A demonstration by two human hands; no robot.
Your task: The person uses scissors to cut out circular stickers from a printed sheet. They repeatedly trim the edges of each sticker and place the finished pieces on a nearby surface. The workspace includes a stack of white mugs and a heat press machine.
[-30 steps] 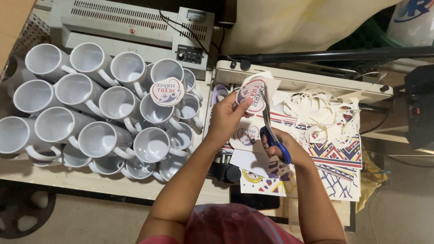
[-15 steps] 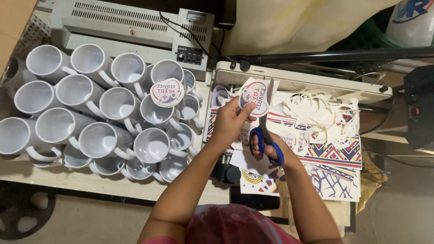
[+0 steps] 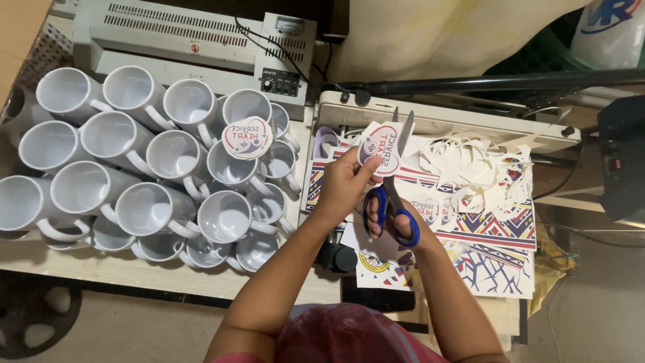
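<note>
A heart-shaped printed cutout (image 3: 380, 148) is pinched by the left hand (image 3: 344, 183); blue-handled scissors (image 3: 392, 195), blades parted, are gripped by the right hand (image 3: 396, 225)

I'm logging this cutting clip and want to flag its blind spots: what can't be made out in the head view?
- Right hand: its fingers sit inside the blue scissors handles, so the grip is partly hidden.
- Blade tips: behind the printed paper cutout that the left hand pinches.
- Printed sheets: largely covered by paper scraps.
- Lower white mugs: hidden under the upper ones.
- Black object under the forearm: too dark to identify.
</note>
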